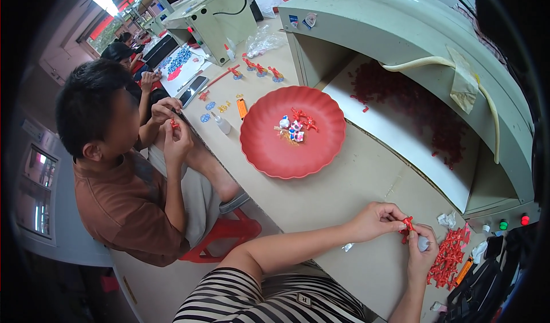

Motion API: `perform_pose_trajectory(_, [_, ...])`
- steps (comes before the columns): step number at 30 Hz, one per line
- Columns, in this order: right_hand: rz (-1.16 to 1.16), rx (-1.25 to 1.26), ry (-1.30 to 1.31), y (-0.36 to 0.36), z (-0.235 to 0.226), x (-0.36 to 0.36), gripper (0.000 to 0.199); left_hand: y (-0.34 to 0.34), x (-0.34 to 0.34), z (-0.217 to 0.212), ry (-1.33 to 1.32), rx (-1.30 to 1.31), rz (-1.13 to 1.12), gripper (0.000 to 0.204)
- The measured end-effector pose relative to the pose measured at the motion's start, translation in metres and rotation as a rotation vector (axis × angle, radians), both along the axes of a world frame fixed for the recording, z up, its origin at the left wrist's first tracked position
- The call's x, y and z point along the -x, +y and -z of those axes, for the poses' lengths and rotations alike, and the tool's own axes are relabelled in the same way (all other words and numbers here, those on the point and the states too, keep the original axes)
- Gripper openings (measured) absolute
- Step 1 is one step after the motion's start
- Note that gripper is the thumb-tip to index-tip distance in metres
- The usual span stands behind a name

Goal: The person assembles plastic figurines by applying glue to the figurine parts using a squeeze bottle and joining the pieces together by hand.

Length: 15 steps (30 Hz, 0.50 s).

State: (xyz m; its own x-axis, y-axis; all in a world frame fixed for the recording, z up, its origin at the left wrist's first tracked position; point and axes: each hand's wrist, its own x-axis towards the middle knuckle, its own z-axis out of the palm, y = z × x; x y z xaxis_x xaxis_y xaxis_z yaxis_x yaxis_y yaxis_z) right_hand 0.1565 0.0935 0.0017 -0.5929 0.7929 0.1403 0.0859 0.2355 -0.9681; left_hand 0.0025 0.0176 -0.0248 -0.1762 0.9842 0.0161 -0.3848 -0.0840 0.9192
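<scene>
Red part — seemingly between fingertips

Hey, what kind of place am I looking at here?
Probably a small factory assembly bench. Both hands, left hand and right hand, work a small red plastic piece beside a pile of red parts; a co-worker does likewise, and boxy grey machines line the bench.

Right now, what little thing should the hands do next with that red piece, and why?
Probably twist or snap the small red plastic piece free. The left hand pinches it at the top while the right hand grips it from below and also holds a small white part. A heap of red plastic frames lies beside them on the table.
</scene>
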Motion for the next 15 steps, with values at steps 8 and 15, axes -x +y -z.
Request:
perform_pose_trajectory(8, [0.001,0.031,0.010,0.0001,0.0000,0.0000,0.006,0.0007,-0.0009,0.0011,-0.019,-0.015,-0.003,0.013])
perform_pose_trajectory(15, [-0.006,0.041,0.027,-0.0011,-0.0008,0.0012,0.007,0.0001,0.0000,0.0008,-0.014,-0.007,-0.002,0.013])
